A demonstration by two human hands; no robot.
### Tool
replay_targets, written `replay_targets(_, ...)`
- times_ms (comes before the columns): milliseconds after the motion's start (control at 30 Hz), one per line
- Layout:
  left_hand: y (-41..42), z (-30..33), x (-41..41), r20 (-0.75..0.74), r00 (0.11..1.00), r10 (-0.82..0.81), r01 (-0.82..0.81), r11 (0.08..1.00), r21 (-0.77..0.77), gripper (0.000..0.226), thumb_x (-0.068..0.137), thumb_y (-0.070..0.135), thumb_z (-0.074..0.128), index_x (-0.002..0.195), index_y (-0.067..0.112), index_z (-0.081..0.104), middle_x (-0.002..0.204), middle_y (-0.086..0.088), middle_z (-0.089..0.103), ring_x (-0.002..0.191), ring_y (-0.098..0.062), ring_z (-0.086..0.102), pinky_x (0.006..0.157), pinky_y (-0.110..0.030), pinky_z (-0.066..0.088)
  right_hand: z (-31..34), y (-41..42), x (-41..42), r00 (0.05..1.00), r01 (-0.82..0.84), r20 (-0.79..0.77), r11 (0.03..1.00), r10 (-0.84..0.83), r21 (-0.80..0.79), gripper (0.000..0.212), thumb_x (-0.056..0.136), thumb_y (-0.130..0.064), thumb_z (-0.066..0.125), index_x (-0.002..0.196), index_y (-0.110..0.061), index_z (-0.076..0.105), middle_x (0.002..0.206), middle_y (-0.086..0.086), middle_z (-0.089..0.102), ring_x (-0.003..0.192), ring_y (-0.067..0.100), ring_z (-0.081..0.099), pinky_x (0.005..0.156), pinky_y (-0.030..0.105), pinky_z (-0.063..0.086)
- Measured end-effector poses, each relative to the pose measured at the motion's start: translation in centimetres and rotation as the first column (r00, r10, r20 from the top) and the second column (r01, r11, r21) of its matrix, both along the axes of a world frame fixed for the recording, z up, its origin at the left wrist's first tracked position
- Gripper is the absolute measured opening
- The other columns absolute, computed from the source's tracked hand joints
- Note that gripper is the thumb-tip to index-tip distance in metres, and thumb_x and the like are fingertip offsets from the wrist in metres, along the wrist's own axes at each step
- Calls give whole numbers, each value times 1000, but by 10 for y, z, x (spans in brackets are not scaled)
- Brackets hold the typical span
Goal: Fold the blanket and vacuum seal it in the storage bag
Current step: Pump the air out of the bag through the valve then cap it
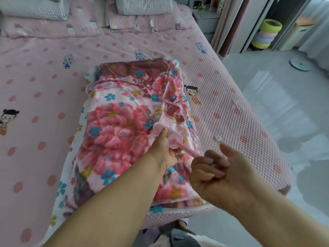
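Observation:
The folded blanket [115, 125], pink and dark red with big flowers, lies inside the clear storage bag [62, 189] on the bed. A pink hand pump [170, 138] stands on the bag's top. My left hand [165, 148] grips the pump's barrel. My right hand [219, 173] is curled round the handle at the end of the thin pink rod [187, 149], which is drawn out towards me. The handle itself is hidden inside my fingers.
A small white valve cap [217, 138] lies on the pink bedspread [35, 77] right of the bag. Pillows [35, 8] sit at the bed's head. The bed's edge runs down the right, with grey floor [267, 122] and stacked coloured stools [267, 33] beyond.

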State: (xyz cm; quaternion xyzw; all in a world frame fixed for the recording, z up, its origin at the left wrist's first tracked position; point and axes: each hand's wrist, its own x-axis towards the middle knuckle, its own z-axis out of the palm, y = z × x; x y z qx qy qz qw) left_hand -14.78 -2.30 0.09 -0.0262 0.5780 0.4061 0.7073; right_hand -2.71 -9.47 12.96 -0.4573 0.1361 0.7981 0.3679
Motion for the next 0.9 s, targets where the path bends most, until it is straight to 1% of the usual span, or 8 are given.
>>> replay_targets(133,5,16,7,0,1000,-23,23,1000,-10,75,99,52,34,55,-3,59,43,-12,56,41,-16,60,43,-15,45,-26,44,-38,993,38,117,998,-32,-44,64,97,-54,32,46,-15,33,43,-2,28,27,9,31,47,16,17)
replay_targets(200,10,12,7,-24,998,50,-51,998,-28,76,102,38,38,38,1,50,29,-7,42,24,-12,47,39,-16,39,-40,59,-52,985,23,172,1000,-22,-7,62,97,-54,33,49,-16,34,43,-1,31,27,11,41,43,15,19)
replay_targets(433,-3,0,0,-38,999,-2,3,1000,27,53,98,57,32,98,13,60,59,-6,70,72,-19,59,89,-34,44,-8,3,-3,1000,-5,18,1000,5,-30,69,96,-52,31,38,-14,31,47,-2,26,33,8,18,41,15,19)
replay_targets(533,1,6,3,-78,992,-102,106,993,48,54,98,56,33,93,9,58,72,-6,66,66,-16,55,56,-20,52,-18,29,-21,997,52,59,997,-49,-52,68,97,-53,31,42,-14,33,43,-2,27,29,9,24,44,16,18)
replay_targets(600,4,10,0,-183,974,-135,145,988,43,44,102,46,33,83,10,53,73,-6,52,56,-14,51,29,-13,39,-28,52,-48,987,31,156,998,-22,-54,59,98,-50,32,51,-15,34,40,0,29,27,11,35,47,18,17)
replay_targets(667,5,13,-3,-207,969,-137,149,988,46,42,103,41,32,96,8,58,72,-5,47,42,-12,53,25,-13,33,-36,58,-53,977,-9,211,998,-3,54,56,98,-49,32,53,-16,34,38,0,30,30,11,40,48,18,17)
replay_targets(767,0,11,1,-182,972,-147,160,985,61,59,100,53,31,128,8,55,71,-5,61,58,-13,58,46,-17,49,-23,30,-26,1000,22,-14,997,-21,78,64,97,-51,32,44,-15,32,44,-2,27,29,9,27,44,16,18)
replay_targets(900,-2,6,5,-66,998,-23,26,998,52,54,96,58,35,116,13,58,71,-8,71,69,-19,62,88,-36,45,1,6,6,1000,-21,17,1000,21,-7,66,96,-50,30,40,-15,30,46,-3,26,31,7,18,44,14,18)
